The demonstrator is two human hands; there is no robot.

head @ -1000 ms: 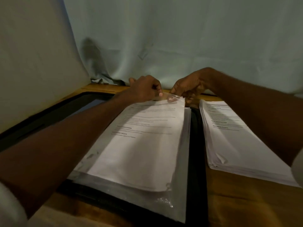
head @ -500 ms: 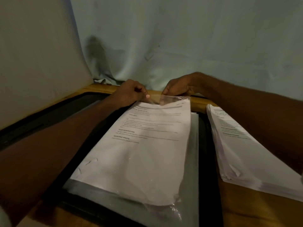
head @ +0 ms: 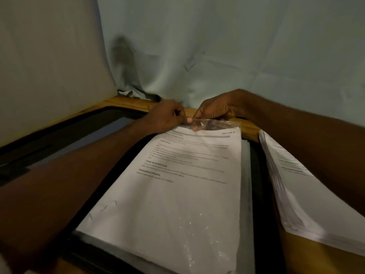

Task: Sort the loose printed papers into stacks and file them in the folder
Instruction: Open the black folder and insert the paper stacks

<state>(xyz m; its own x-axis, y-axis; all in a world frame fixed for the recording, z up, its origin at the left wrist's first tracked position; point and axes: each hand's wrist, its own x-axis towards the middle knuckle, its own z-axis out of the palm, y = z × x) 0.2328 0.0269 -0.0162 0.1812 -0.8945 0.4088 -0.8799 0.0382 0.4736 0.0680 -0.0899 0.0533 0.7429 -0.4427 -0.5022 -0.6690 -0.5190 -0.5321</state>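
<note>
printed papers (head: 177, 194) sleeved in a clear plastic pocket (head: 215, 125) on the open black folder (head: 258, 194).
the pocket's far edge is pinched by the left hand (head: 166, 117) and the right hand (head: 215, 111); a second paper stack (head: 308, 198) lies just beside on the wooden table (head: 316, 260).

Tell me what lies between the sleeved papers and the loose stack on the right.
In the head view, a black folder strip and the sleeve's clear margin separate the sleeved papers from the loose stack; nothing else lies there.

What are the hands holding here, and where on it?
Both the left hand and right hand pinch the clear plastic sleeve at its open far edge.
</note>
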